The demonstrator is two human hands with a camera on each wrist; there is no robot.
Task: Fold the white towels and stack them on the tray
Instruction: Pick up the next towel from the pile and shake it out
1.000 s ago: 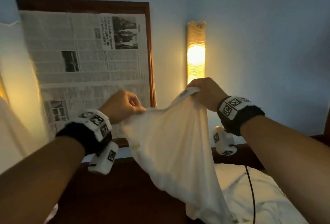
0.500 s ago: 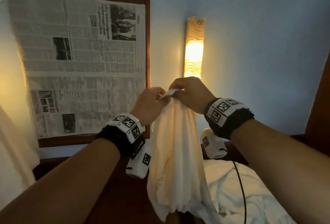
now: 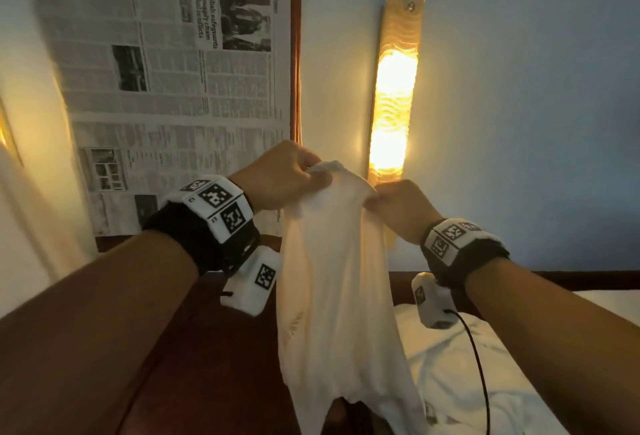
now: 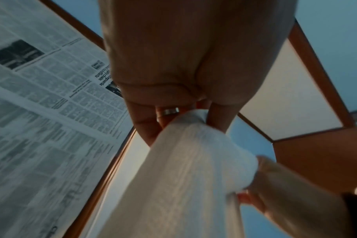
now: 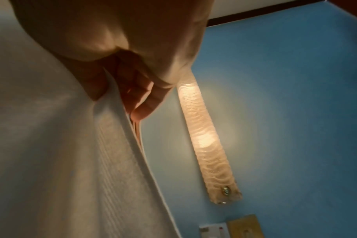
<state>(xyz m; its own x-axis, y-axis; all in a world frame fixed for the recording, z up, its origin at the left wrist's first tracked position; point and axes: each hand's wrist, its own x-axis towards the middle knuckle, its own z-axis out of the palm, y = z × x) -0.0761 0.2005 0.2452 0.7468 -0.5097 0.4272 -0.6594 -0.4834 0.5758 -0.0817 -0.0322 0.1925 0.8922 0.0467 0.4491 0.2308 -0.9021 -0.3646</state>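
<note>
A white towel (image 3: 332, 278) hangs in the air in front of me, bunched at its top edge. My left hand (image 3: 280, 174) pinches the top on the left, my right hand (image 3: 398, 207) pinches it a little lower on the right. In the left wrist view the towel (image 4: 183, 185) runs down from my left fingers (image 4: 147, 128), and the right hand (image 4: 285, 190) holds its edge. In the right wrist view the thumb and fingers (image 5: 141, 99) clamp the towel's hem (image 5: 120, 145). More white cloth (image 3: 467, 382) lies crumpled below at the right. No tray is in view.
A newspaper sheet (image 3: 166, 81) covers a wood-framed panel on the wall ahead. A lit wall lamp (image 3: 394, 88) hangs right of it on the blue wall. Dark wooden furniture (image 3: 194, 365) lies below my left arm. A black cable (image 3: 481, 365) trails from my right wrist.
My hands came together from a spread hold, then parted a little. The right hand has dropped lower than the left. The towel now hangs in a narrower bunch.
</note>
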